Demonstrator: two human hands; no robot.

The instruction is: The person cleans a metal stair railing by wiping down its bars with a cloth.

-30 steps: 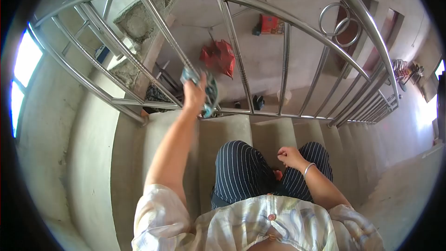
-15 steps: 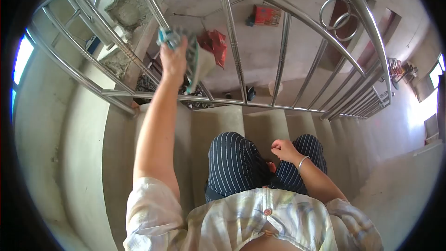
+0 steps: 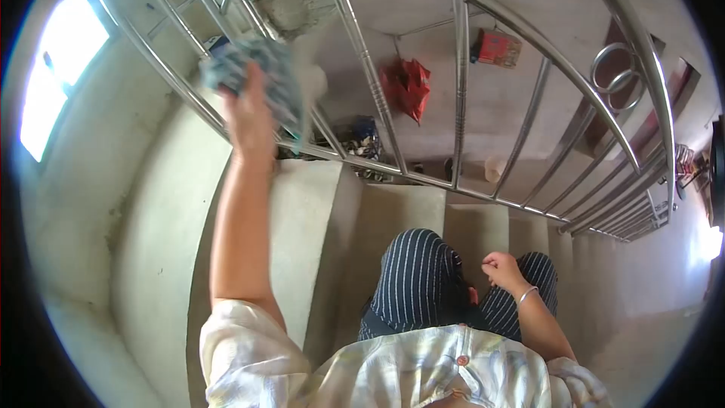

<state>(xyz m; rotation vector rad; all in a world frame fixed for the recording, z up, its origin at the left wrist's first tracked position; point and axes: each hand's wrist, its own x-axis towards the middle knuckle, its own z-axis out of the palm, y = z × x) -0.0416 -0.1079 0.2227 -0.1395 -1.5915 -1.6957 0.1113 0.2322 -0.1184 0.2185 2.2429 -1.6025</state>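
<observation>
Our left grip (image 3: 248, 117) is closed on a bunched, blurred teal-and-grey cloth (image 3: 272, 79) at the steel railing (image 3: 460, 91). Bars stand between us and a crumpled red item (image 3: 409, 87). Our right grip (image 3: 504, 269), fingers curled shut, is beside striped trousers (image 3: 418, 279).

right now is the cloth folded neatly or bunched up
Bunched up, though blurred: the cloth spills unevenly past the left hand, one edge hanging loose.

1. Shiny bars (image 3: 460, 91) stand close to the left hand (image 3: 251, 121) and its cloth (image 3: 264, 79). There are gaps between bars.
2. A low rail (image 3: 438, 181) runs across below those gaps.
3. Open air sits over the pale step (image 3: 302, 208).
4. Striped knees (image 3: 419, 279) crowd the right hand (image 3: 502, 270).
</observation>
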